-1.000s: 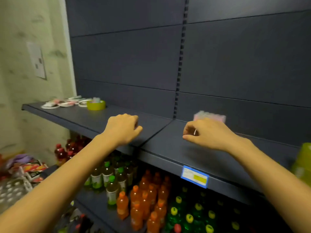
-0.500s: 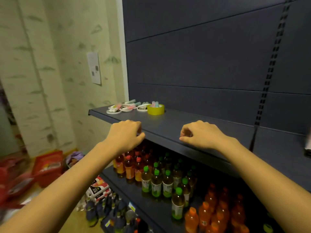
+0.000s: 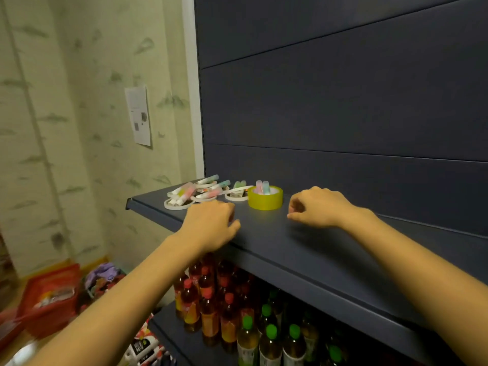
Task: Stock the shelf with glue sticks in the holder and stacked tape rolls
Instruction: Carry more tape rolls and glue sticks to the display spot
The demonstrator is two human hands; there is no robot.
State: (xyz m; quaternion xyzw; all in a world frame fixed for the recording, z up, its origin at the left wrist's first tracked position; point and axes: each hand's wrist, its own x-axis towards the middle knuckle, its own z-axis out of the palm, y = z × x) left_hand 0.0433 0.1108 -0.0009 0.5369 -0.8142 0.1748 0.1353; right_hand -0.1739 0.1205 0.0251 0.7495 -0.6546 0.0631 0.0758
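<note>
On the dark shelf (image 3: 311,249), a yellow tape roll (image 3: 265,200) stands flat with two pastel glue sticks (image 3: 262,186) upright in its core. Left of it lie several loose pastel glue sticks (image 3: 210,181) mixed with thin white tape rolls (image 3: 176,204). My left hand (image 3: 210,226) hovers over the shelf's front edge just before the white rolls, fingers curled, holding nothing. My right hand (image 3: 318,207) is just right of the yellow roll, fingers curled under, nothing visible in it.
The shelf below holds rows of drink bottles (image 3: 227,310) with red and green caps. A red basket (image 3: 47,294) of goods sits on the floor at the left, by the patterned wall. A paper notice (image 3: 138,116) hangs on that wall.
The view has swung left along the shelf, and both hands have moved left with it, closing in on the yellow roll and the loose glue sticks. The pink item at the right has left the view.
</note>
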